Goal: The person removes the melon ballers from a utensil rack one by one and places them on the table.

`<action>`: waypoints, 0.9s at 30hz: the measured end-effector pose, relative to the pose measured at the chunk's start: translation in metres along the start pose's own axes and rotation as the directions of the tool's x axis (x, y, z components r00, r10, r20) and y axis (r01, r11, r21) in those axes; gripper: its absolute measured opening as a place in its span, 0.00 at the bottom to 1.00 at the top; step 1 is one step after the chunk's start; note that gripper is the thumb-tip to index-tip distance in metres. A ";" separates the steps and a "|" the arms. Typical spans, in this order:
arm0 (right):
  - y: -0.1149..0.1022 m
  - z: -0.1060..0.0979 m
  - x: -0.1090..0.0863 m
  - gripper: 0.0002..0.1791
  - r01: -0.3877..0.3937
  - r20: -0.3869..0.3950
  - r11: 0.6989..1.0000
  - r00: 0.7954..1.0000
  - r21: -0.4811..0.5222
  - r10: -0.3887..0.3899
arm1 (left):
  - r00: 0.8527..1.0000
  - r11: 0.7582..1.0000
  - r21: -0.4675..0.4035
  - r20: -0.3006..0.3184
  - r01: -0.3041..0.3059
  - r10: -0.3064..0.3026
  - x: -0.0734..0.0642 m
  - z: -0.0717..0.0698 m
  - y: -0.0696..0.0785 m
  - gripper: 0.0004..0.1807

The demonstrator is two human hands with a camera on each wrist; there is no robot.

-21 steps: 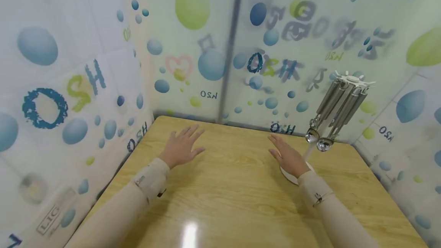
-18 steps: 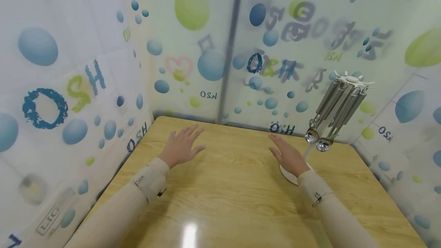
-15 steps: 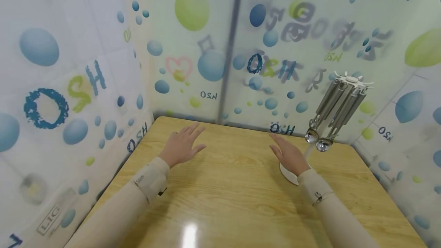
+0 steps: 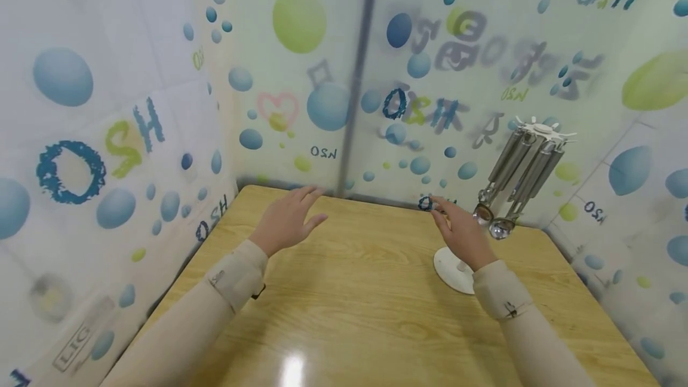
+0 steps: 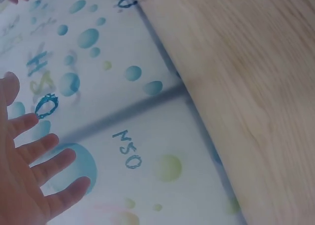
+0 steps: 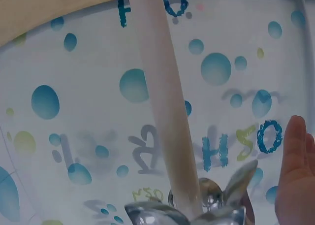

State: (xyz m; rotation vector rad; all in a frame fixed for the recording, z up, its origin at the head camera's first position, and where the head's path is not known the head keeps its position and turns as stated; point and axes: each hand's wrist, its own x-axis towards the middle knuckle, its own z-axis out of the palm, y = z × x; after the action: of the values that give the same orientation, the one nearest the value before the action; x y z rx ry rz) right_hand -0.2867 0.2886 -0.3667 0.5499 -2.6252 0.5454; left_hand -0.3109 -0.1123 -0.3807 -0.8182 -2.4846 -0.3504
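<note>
the white stand (image 4: pixel 450 272) is the nearest i have to a container: its round base sits at about two o'clock from the middle of the wooden table (image 4: pixel 355 291), and its spoked top (image 4: pixel 541 131) carries a ring of metal utensils (image 4: pixel 507 163). they hang handles up, with two shiny ladle bowls (image 4: pixel 502 229) showing toward seven o'clock of the bunch; i can't make out whether anything is in them. i have the left hand (image 4: pixel 285 223) over the table at ten o'clock, fingers straight and thumb well out to the side, with hold of nothing; up close, on the left wrist feed, i see its fingers (image 5: pixel 54 166) fanned apart. i have the right hand (image 4: pixel 466 233) at two o'clock, partly hiding the pole (image 6: pixel 167 102) from the head camera. its fingers lie close together, nearly straight, thumb set apart, gripping nothing; on the right wrist feed it shows at the four o'clock edge, apart from the pole. bubble-printed sheeting (image 4: pixel 269 166) runs round the table from nine through twelve to three o'clock.
</note>
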 end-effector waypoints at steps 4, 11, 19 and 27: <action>-0.008 -0.014 0.000 0.25 0.033 -0.062 0.999 0.998 0.010 -0.032 | 1.000 1.000 -0.003 0.009 0.004 -0.004 0.006 -0.003 0.006 0.32; -0.026 -0.037 0.003 0.24 0.132 -0.199 0.991 0.971 -0.008 -0.131 | 1.000 0.999 -0.031 0.018 0.009 -0.009 0.017 -0.008 0.016 0.32; -0.034 -0.065 0.005 0.23 0.129 -0.266 0.992 0.956 -0.010 -0.127 | 1.000 0.997 -0.073 0.003 -0.016 0.016 0.030 -0.015 0.025 0.31; -0.034 -0.091 0.008 0.21 0.152 -0.389 0.987 0.907 -0.055 -0.162 | 0.999 0.996 -0.085 -0.007 -0.032 0.032 0.039 -0.015 0.032 0.32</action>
State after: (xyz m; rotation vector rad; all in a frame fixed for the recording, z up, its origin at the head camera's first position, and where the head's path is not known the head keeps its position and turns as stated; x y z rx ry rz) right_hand -0.2507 0.2979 -0.2769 0.5718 -2.1825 0.5130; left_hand -0.3131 -0.0742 -0.3441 -0.8890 -2.4631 -0.4488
